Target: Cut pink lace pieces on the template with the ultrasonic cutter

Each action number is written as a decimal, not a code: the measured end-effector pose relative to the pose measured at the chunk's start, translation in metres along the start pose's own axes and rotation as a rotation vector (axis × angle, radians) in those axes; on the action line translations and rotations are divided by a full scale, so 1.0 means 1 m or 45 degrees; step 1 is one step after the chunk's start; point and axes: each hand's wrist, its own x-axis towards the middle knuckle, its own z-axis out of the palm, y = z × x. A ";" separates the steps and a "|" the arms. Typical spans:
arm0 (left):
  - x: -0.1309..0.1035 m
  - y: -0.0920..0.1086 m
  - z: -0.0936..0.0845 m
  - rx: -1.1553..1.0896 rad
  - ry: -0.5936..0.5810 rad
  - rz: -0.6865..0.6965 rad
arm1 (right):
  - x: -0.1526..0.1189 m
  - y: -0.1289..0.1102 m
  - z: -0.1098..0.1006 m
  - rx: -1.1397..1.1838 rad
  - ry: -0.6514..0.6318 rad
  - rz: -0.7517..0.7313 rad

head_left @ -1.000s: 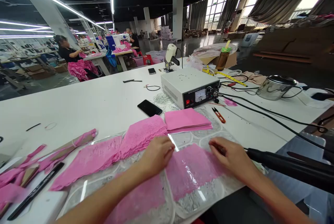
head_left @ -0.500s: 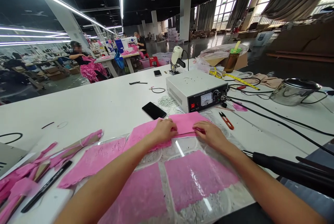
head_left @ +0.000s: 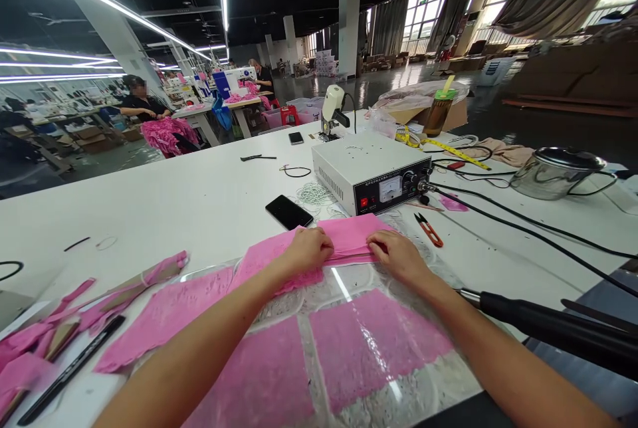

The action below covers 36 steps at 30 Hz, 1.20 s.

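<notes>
A stack of pink fabric pieces point(head_left: 349, 234) lies at the far edge of a clear plastic template point(head_left: 305, 335), just in front of a grey control box. My left hand point(head_left: 310, 248) has its fingers curled closed on the stack's left part. At the near right edge of the same stack, my right hand point(head_left: 397, 254) pinches the fabric between thumb and fingers. More pink fabric point(head_left: 172, 305) spreads to the left under my left forearm. Through the template, pink panels point(head_left: 373, 348) show between its pale strips.
Behind the stack stand the control box point(head_left: 371, 172) and a black phone point(head_left: 289, 213). Orange thread snips point(head_left: 428, 230) lie right of it. A black-handled tool point(head_left: 543, 325) reaches in at right, with cables above. A marker point(head_left: 72, 369) and pink scraps lie left. Co-workers sit in the background.
The view has shifted slightly, so the table items appear a little further left. Both hands stay on the pink stack, nearly unmoved. A background co-worker's arms have lowered.
</notes>
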 end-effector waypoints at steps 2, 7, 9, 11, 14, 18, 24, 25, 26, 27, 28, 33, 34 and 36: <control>0.001 -0.001 0.000 -0.030 0.004 -0.007 | 0.000 -0.001 0.000 0.003 0.008 0.007; 0.002 -0.002 -0.003 -0.092 0.021 -0.024 | -0.001 0.000 0.002 0.017 0.045 -0.005; 0.002 -0.002 -0.004 -0.105 0.024 -0.026 | -0.001 0.001 0.004 0.022 0.068 -0.019; 0.003 -0.001 -0.006 -0.110 0.027 -0.026 | -0.001 0.003 0.006 0.023 0.099 -0.038; 0.004 0.000 -0.011 -0.109 0.039 -0.019 | 0.000 0.005 0.009 0.003 0.156 -0.077; 0.006 0.005 -0.020 -0.091 0.073 0.004 | 0.000 0.007 0.009 -0.063 0.262 -0.107; -0.006 0.021 -0.029 -0.063 0.132 0.033 | -0.013 -0.001 0.002 -0.108 0.353 -0.221; -0.010 0.024 -0.030 -0.066 0.137 0.041 | -0.015 -0.004 0.002 -0.108 0.347 -0.259; -0.014 0.028 -0.030 -0.073 0.140 0.052 | -0.017 -0.006 0.002 -0.111 0.336 -0.297; -0.018 0.031 -0.030 -0.084 0.145 0.067 | -0.017 -0.007 0.002 -0.119 0.322 -0.332; -0.022 0.034 -0.030 -0.098 0.152 0.082 | -0.018 -0.008 0.002 -0.133 0.308 -0.361; -0.055 0.046 -0.026 -0.189 0.191 0.178 | -0.033 -0.006 -0.010 -0.230 0.264 -0.466; -0.066 0.048 -0.022 -0.208 0.183 0.204 | -0.042 -0.006 -0.014 -0.244 0.253 -0.501; -0.089 0.052 -0.010 -0.239 0.163 0.257 | -0.066 -0.008 -0.022 -0.259 0.224 -0.588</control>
